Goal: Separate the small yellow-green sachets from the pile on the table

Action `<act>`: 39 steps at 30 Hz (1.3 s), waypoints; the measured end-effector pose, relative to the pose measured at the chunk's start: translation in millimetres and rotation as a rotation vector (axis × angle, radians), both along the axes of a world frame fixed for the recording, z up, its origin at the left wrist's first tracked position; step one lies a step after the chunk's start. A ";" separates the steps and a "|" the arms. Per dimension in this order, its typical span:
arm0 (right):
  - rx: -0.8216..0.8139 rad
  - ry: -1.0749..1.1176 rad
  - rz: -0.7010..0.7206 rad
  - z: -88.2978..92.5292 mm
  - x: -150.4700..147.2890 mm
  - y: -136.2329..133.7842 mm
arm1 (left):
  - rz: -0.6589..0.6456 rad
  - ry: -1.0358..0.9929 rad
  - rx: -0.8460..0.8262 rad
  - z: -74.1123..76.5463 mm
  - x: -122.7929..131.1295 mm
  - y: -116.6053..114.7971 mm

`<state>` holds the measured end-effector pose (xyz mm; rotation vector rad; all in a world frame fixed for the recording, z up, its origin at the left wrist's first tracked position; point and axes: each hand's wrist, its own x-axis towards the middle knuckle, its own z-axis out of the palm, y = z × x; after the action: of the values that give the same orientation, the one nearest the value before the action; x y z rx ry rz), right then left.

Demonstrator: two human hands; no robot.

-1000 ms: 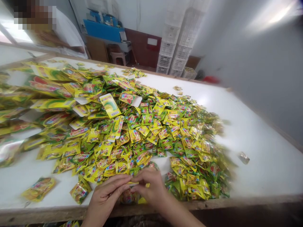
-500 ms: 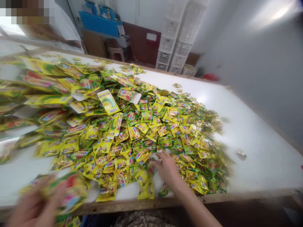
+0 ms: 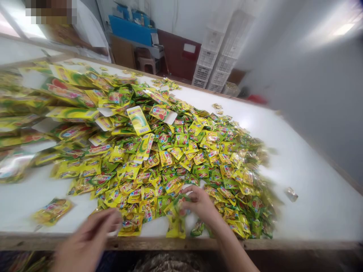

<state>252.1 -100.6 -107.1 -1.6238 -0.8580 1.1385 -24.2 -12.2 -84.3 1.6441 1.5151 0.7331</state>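
A large heap of small yellow and green candy packets (image 3: 176, 153) with printed fruit covers the white table. My right hand (image 3: 200, 204) is at the heap's near edge, its thumb and fingers closed around a green packet (image 3: 180, 203). Just below its fingertips lies a yellow-green packet (image 3: 176, 226). My left hand (image 3: 92, 234), blurred, hovers over the table's near edge with fingers curled together and nothing visible in them. Close to its fingertips is a yellow packet (image 3: 131, 223). Another yellow packet (image 3: 53, 211) lies apart on the left.
Flat printed cartons (image 3: 138, 120) lie among the packets at the left and middle. A wooden rim (image 3: 159, 243) runs along the table (image 3: 309, 177). A person (image 3: 93, 30) in white is at the far left. Stacked white crates (image 3: 208, 58) and a stool (image 3: 146, 62) stand beyond.
My left hand has let go of the bundle of packets it held and moved right, toward the heap. My right hand has closed on a green packet. The view has shifted slightly.
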 end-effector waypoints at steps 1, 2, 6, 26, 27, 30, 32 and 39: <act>0.004 0.034 -0.018 -2.7 -5.4 -1.0 | -0.131 0.011 -0.036 -4.7 12.9 -2.0; 0.010 0.059 -0.035 -6.4 -10.4 -1.8 | -0.279 0.031 -0.063 -9.8 28.5 -4.5; 0.037 0.065 -0.034 -23.1 -21.3 -3.1 | -0.563 0.149 -0.069 -27.9 84.6 -12.0; -0.028 -0.532 -0.119 -15.9 -48.7 -7.9 | -0.557 0.220 -0.079 -28.2 88.9 -15.9; -0.033 -0.611 -0.106 -12.7 -52.7 -9.9 | -0.547 0.239 -0.065 -27.7 89.8 -18.9; -0.065 -0.817 -0.063 -5.2 -57.3 -17.7 | -0.480 0.291 0.011 -26.9 92.2 -30.2; -0.104 -0.894 -0.028 -4.7 -54.1 -20.1 | -0.471 0.263 0.059 -24.5 92.4 -32.8; -0.170 -0.895 0.141 -3.4 -47.0 -13.1 | -0.306 0.139 0.286 29.3 87.6 51.9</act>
<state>205.2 -113.8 -110.5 -2.2814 -1.4777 0.5377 63.4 39.6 -55.0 2.1224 1.2514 0.7007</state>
